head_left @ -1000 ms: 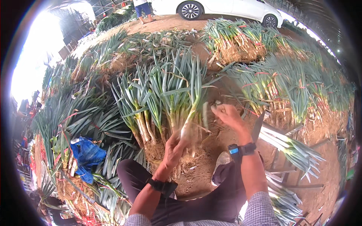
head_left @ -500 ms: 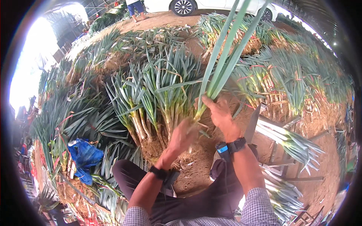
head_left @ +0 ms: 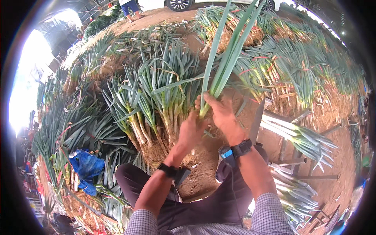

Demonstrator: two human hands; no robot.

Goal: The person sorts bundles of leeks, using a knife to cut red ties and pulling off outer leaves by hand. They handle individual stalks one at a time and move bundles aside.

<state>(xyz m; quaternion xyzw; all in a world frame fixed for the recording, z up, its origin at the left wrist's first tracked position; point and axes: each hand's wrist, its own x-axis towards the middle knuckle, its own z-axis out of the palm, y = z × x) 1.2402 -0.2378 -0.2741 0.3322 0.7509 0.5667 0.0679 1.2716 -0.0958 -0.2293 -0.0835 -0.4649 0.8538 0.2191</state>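
Observation:
A long green onion [head_left: 229, 55] stands upright before me, its green leaves pointing up and away. My right hand [head_left: 224, 115] pinches it where the leaves meet the stem, thumb on the near side. Just below and to the left, my left hand [head_left: 192, 128] is closed around the lower stem, which its fingers mostly hide. Behind my left hand a thick clump of untrimmed green onions [head_left: 168, 88] stands on the ground, roots down. Beside my right wrist rises a broad metal blade [head_left: 257, 122].
Cleaned white-stemmed green onions [head_left: 295, 135] lie on a metal frame [head_left: 319, 177] at right, with another pile [head_left: 293, 192] lower down. A crumpled blue plastic bag [head_left: 87, 168] lies at left. Tied bundles [head_left: 274, 74] stand at far right. A person [head_left: 129, 8] and a white car [head_left: 203, 3] are at the back.
My left hand has moved up the stem, closer to my right hand. My right hand keeps its hold on the green onion. The whole view has shifted slightly.

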